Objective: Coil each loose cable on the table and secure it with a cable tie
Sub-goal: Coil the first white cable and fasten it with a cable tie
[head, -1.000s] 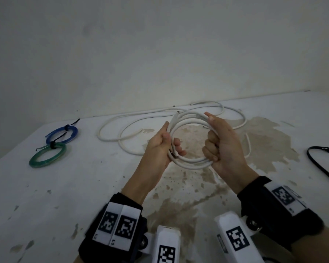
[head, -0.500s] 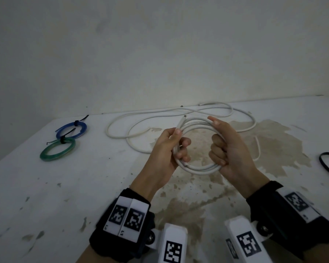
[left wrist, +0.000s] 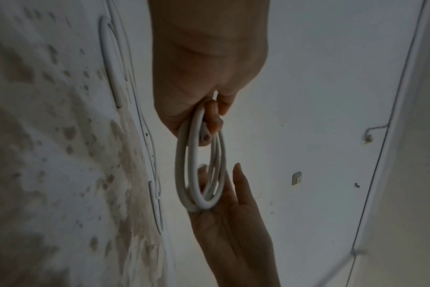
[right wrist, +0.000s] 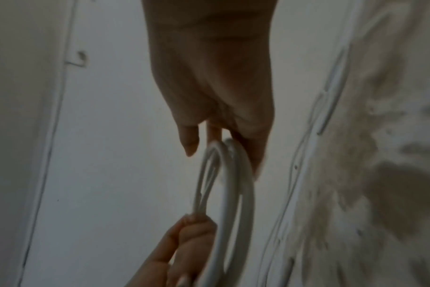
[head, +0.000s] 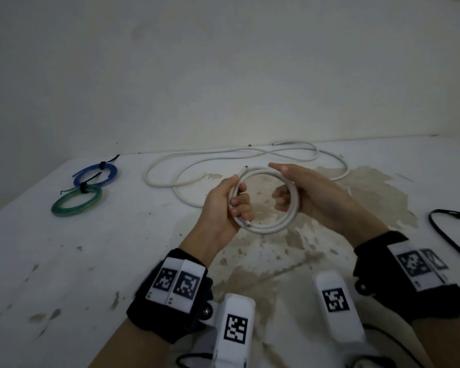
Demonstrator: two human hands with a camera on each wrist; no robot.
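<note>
A pale, stained surface [head: 64, 261] runs back to a bare grey-white wall, brown blotches spreading over its middle. Above those stains the left hand [head: 221, 208] has its fingers curled round the near-left arc of a white coil [head: 276, 224], gripping the turns together, with one cut cable end poking up just past the thumb. The right hand [head: 311, 195] cups the opposite side of the white coil; its fingers look loosely extended along the loops rather than clenched, the thumb lying over the top, so it steadies more than it grips. The coil is held clear of the surface, between the two hands, and no tie is on it yet. Behind the hands, toward the far edge, a loose white cable [head: 250, 155] sprawls in wide bends; whether it is a separate cable or joined to the coil cannot be told from these views. Near the right edge lies a black cable tie [head: 446, 235], unused and well apart from the hands. Toward the far-left corner sit a blue coil [head: 96, 175] and a green coil [head: 76, 201], touching each other and each cinched with a black tie. By the look of it, two cables are done, the white one is wound and awaits its tie, and the cable at the back may remain.
</note>
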